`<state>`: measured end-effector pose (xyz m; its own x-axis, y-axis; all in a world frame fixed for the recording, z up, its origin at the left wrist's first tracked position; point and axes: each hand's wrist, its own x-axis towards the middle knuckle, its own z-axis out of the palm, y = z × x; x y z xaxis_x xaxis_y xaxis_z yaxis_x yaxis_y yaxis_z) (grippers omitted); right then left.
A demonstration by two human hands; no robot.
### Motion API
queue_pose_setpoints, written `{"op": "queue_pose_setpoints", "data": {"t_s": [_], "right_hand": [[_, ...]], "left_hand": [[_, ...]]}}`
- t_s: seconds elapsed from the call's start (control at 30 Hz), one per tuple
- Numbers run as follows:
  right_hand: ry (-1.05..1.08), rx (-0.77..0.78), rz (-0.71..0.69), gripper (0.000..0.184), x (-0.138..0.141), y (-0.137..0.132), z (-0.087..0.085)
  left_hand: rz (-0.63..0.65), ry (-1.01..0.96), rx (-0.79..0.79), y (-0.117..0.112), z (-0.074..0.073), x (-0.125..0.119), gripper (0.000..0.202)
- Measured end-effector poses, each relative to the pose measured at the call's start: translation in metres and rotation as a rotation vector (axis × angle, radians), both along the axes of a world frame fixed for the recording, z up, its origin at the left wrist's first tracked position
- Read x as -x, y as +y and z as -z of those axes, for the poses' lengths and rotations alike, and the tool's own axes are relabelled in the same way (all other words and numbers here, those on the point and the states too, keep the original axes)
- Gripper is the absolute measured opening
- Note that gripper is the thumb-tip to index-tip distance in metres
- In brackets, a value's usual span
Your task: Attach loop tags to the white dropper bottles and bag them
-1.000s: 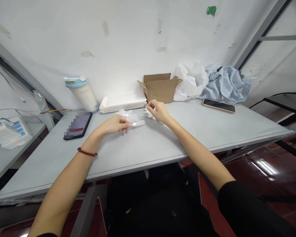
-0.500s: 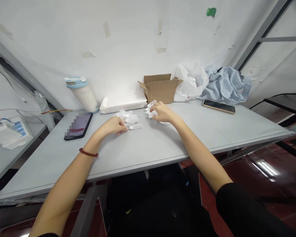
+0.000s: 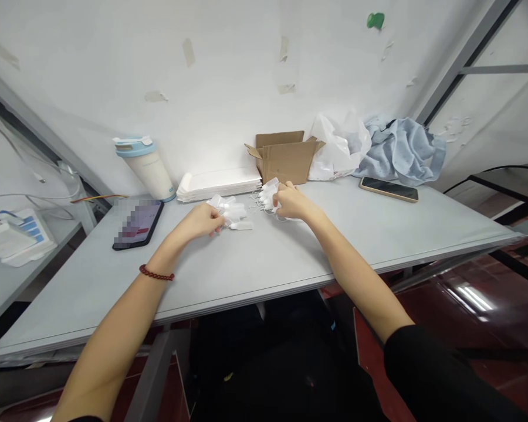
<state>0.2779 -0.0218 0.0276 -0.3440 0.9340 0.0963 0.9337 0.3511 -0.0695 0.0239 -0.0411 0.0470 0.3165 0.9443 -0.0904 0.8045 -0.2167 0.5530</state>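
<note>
My left hand (image 3: 203,220) is closed in a pinch at the near left edge of a small pile of white tag-like pieces (image 3: 231,211) with thin strings. What its fingertips hold is too small to make out. One flat white piece (image 3: 243,225) lies just right of those fingertips. To the right, my right hand (image 3: 290,201) has its fingers curled down at a second heap of the same white pieces (image 3: 268,190). Its thumb and index finger come close together, and they hide whatever lies between them. Thin white strings stick out on the heap's left side.
Behind the hands are a stack of white flat packets (image 3: 220,183) and an open cardboard box (image 3: 288,161). A tumbler (image 3: 147,170) and a phone (image 3: 141,225) are at left. A plastic bag (image 3: 338,146), blue cloth (image 3: 400,149) and another phone (image 3: 389,189) are at right.
My left hand has drawn slightly left, away from the flat white piece at the pile's near edge. My right hand has shifted a little right, uncovering more of the right heap.
</note>
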Motion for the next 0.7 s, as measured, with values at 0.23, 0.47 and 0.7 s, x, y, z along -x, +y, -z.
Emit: {"op": "queue_pose_setpoints", "data": {"t_s": [0.23, 0.47, 0.7], "right_hand": [[-0.081, -0.029, 0.066, 0.026, 0.007, 0.001, 0.007], [0.152, -0.068, 0.043, 0.022, 0.007, 0.004, 0.006], [0.876, 0.097, -0.257, 0.016, 0.017, -0.006, -0.004]], "left_hand": [[0.104, -0.072, 0.013, 0.000, 0.007, -0.002, 0.024], [0.032, -0.185, 0.002, -0.003, 0.006, -0.006, 0.023], [-0.009, -0.406, 0.073, -0.010, -0.001, -0.015, 0.021]]}}
